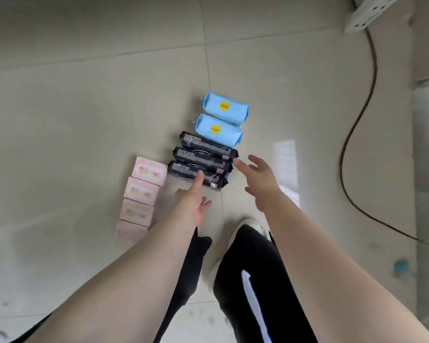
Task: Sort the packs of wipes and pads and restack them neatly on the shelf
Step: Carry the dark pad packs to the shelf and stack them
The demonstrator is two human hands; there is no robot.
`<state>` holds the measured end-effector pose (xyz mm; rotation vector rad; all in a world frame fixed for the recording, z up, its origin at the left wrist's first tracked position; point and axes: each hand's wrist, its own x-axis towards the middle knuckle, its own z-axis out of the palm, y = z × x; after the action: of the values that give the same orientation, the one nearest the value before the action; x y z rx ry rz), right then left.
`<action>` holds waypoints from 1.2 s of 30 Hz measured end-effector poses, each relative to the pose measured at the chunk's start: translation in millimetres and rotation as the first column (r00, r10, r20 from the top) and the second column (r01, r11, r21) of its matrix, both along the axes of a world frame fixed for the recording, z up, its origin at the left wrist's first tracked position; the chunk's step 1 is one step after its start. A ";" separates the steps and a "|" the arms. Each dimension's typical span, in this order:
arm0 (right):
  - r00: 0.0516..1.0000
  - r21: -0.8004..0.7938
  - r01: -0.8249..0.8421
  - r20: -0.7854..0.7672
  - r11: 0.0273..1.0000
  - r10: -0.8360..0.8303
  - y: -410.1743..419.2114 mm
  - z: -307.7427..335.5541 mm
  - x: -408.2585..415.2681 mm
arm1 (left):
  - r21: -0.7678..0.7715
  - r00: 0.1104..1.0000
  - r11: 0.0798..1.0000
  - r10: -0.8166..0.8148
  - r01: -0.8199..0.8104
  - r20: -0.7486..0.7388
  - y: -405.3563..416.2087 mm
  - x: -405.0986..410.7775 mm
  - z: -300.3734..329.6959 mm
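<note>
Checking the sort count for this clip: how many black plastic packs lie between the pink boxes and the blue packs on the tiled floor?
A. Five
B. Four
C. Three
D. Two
C: three black plastic packs lie side by side in a row, with two light blue soft packs beyond them and four pink boxes to their left; the left hand reaches the nearest black one.
</note>
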<state>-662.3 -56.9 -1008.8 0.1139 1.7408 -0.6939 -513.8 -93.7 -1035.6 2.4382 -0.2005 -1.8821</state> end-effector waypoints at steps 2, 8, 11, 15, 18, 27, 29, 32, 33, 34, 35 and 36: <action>0.998 -0.012 0.061 0.005 0.998 -0.061 -6.5 -28.7 5.2 | -0.031 0.993 0.993 0.112 -0.113 -0.027 1.0 -1.9 -26.2; 0.987 -0.008 0.151 -0.046 0.988 -0.151 -21.4 -68.3 17.7 | -0.078 0.946 0.945 0.309 -0.316 -0.099 2.8 -5.4 -62.8; 0.992 0.002 0.120 -0.036 0.993 -0.120 -23.2 -71.4 20.3 | -0.118 0.928 0.925 0.344 -0.361 -0.143 -1.4 -2.9 -69.7; 0.992 -0.008 0.112 0.058 0.994 -0.111 -22.9 -71.3 23.7 | -0.123 0.934 0.938 0.296 -0.324 -0.200 -0.9 -0.7 -70.3; 0.986 -0.030 0.123 0.117 0.992 -0.118 -23.4 -71.3 27.1 | -0.122 0.936 0.943 0.278 -0.309 -0.216 1.7 2.2 -70.2; 0.991 -0.095 0.104 0.089 0.990 -0.096 -25.6 -77.1 41.0 | -0.128 0.940 0.947 0.264 -0.295 -0.215 -3.8 7.4 -66.8; 0.993 -0.124 0.070 0.101 0.990 -0.058 -23.7 -72.4 42.9 | -0.125 0.941 0.954 0.239 -0.274 -0.240 -3.4 11.6 -64.2; 0.992 -0.154 0.040 0.124 0.987 -0.021 -19.7 -61.1 46.0 | -0.126 0.942 0.959 0.217 -0.255 -0.254 -2.5 17.1 -52.5; 0.991 -0.159 0.042 0.136 0.986 -0.021 -18.1 -55.5 47.0 | -0.126 0.943 0.960 0.211 -0.249 -0.256 -2.3 18.3 -46.3; 0.989 -0.162 0.049 0.145 0.986 -0.025 -16.3 -49.1 47.8 | -0.130 0.946 0.963 0.199 -0.237 -0.257 -2.2 19.1 -38.8; 0.988 -0.162 0.059 0.148 0.985 -0.034 -14.1 -41.1 48.2 | -0.142 0.950 0.965 0.179 -0.220 -0.254 -1.7 19.3 -28.6; 0.988 -0.162 0.070 0.146 0.984 -0.046 -12.1 -30.2 48.3 | -0.160 0.956 0.966 0.158 -0.201 -0.248 -1.0 19.0 -15.8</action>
<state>-613.9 -68.9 -1039.0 0.0963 1.5422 -0.8513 -494.8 -94.6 -1051.5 2.0232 -0.1273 -1.9520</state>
